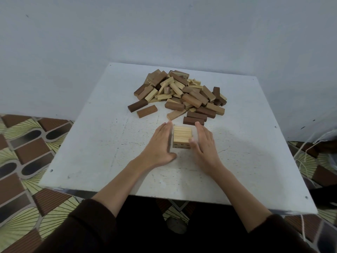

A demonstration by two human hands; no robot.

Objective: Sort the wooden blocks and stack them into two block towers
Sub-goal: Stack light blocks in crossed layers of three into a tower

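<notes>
White table (102,143), pale wall (91,33) — patterned floor (27,143), loose cords (302,161)

There are two hands, the left hand (159,143) and the right hand (204,143), and one white surface (91,143). Between the hands stands one small stack (182,136) of light blocks; its top layer shows about four blocks side by side, and how many layers lie under it I cannot tell. Behind it is one big heap (180,92) of light and dark blocks, too many and too mixed to count exactly. Two dark blocks lie apart at the left of the heap: one dark brown block (137,106) and one reddish block (147,111).
</notes>
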